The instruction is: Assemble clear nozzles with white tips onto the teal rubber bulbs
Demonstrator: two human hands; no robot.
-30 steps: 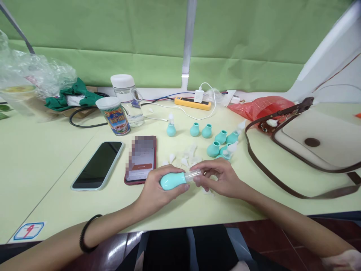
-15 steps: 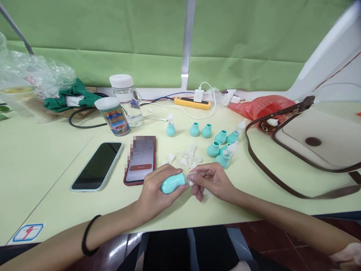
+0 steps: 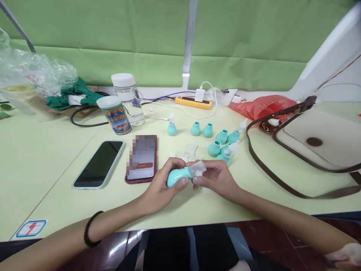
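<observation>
Head: glossy bulb (image 3: 178, 177), translucent nozzle (image 3: 197, 169)

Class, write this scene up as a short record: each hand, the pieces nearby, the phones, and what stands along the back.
Left hand: wrapped around a turquoise bulb, neck pointing right
Right hand: fingers at the translucent piece by the bulb's neck; exact grip unclear
Nearby: more turquoise bulbs, some with pale tips, some open
Phones: dark-screened phone; red-cased phone, lit
Back: printed cup, bottle, yellow power strip
</observation>
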